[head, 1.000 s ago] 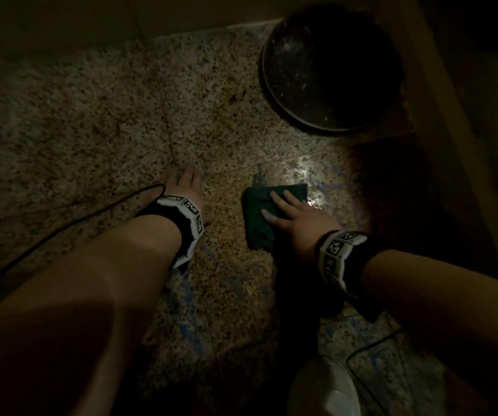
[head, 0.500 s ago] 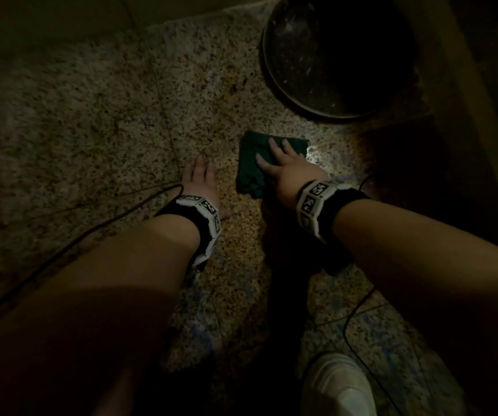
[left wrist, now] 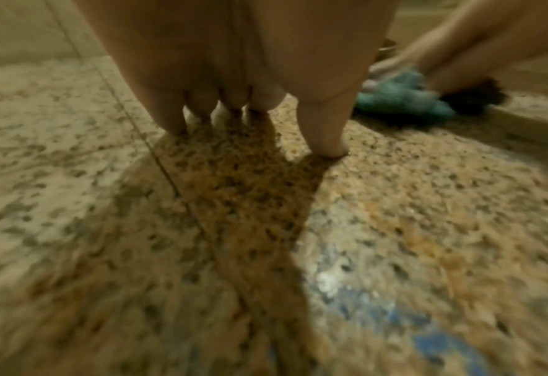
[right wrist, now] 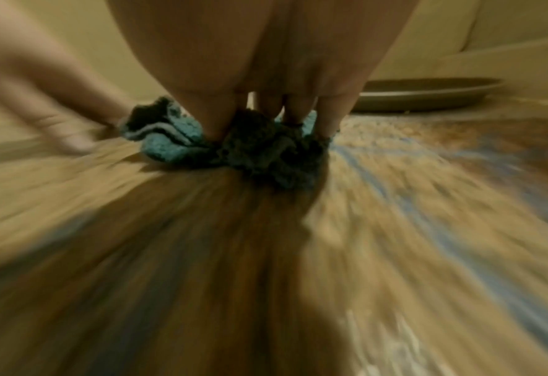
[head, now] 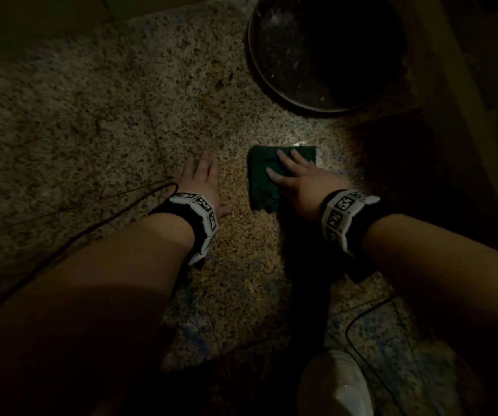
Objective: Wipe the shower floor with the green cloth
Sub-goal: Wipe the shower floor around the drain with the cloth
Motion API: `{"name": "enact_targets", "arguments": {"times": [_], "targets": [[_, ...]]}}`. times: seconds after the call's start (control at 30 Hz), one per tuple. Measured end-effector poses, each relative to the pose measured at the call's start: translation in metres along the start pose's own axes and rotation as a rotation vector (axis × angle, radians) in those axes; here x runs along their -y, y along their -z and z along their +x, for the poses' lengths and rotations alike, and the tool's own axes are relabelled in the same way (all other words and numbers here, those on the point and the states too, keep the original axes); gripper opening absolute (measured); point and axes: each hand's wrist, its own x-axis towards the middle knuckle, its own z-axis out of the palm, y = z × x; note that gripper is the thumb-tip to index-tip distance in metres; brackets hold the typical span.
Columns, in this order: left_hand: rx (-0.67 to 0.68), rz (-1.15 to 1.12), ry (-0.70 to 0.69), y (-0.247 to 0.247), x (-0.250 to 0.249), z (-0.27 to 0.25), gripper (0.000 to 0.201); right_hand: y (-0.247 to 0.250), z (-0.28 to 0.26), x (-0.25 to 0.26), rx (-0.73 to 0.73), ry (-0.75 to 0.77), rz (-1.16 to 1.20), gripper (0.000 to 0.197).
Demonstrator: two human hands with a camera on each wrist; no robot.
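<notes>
Straight fingers (head: 286, 159) of the right hand (head: 300, 183) are pressed flat on the folded green cloth (head: 261, 183), which lies on the speckled shower floor (head: 91, 121) below a dark basin (head: 325, 52). The left hand (head: 202, 178) is braced beside it, fingers extended, holding nothing. Wiping appears under way; another firm stroke over unwiped tile seems called for next.

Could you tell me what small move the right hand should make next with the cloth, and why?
Probably slide the green cloth sideways onto the unwiped speckled floor, short of the dark basin. The right hand presses flat on the cloth with straight fingers, so it can push without regripping, and the left hand braces on the floor beside it.
</notes>
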Motion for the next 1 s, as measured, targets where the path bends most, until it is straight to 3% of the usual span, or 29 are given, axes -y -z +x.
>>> {"name": "enact_targets", "arguments": {"times": [0.17, 0.6, 0.87, 1.0], "targets": [[0.023, -0.062, 0.016, -0.004, 0.001, 0.004, 0.098, 0.027, 0.021, 0.007, -0.034, -0.126, 0.102, 0.055], [0.015, -0.031, 0.017, -0.007, 0.000, 0.006, 0.096, -0.017, -0.022, -0.007, -0.033, -0.111, 0.017, 0.057], [0.020, -0.016, 0.030, -0.008, 0.000, 0.009, 0.098, 0.018, -0.001, -0.019, -0.026, -0.241, 0.067, 0.052], [0.032, -0.027, 0.041, -0.003, -0.002, 0.005, 0.097, 0.016, -0.004, -0.022, -0.015, -0.206, 0.054, 0.056]]}}
